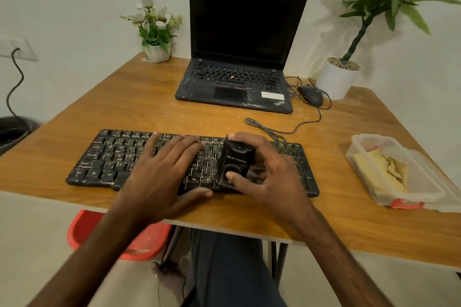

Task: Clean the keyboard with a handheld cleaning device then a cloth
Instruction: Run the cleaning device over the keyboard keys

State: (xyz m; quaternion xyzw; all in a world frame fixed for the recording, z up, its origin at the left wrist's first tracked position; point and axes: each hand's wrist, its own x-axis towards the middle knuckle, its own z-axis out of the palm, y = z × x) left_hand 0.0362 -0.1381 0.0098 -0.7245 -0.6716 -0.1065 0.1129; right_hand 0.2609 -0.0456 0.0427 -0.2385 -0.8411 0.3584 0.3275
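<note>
A black, dusty keyboard (104,157) lies along the near edge of the wooden table (149,102). My right hand (269,169) grips a small black handheld cleaning device (235,161) that stands on the keys right of the keyboard's middle, with the thumb on its round front end. My left hand (162,172) lies flat on the keyboard's middle, fingers spread over the keys and thumb at the front edge. A yellow cloth (384,169) sits in a clear plastic box (409,189) at the right of the table.
An open black laptop (239,82) stands at the back, with a wired mouse (310,95) to its right and cable loops behind the keyboard. A flower pot (157,51) and a white plant pot (339,77) sit at the back corners. A red stool (82,227) is under the table.
</note>
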